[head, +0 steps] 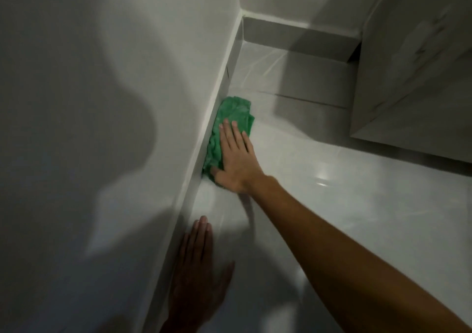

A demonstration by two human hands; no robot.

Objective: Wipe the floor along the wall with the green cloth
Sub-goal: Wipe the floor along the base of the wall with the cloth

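Observation:
A crumpled green cloth (228,118) lies on the glossy white floor (332,192), pushed against the skirting (217,108) at the foot of the white wall (115,77) on the left. My right hand (236,158) presses flat on the near part of the cloth, fingers stretched out and the thumb tucked at its near edge. My left hand (198,274) rests flat on the floor closer to me, beside the skirting, fingers together and holding nothing.
The wall and skirting run away to a corner (242,16) at the top. A pale cabinet or block (413,77) stands on the right, narrowing the floor into a strip. A tile joint (306,100) crosses the floor just beyond the cloth.

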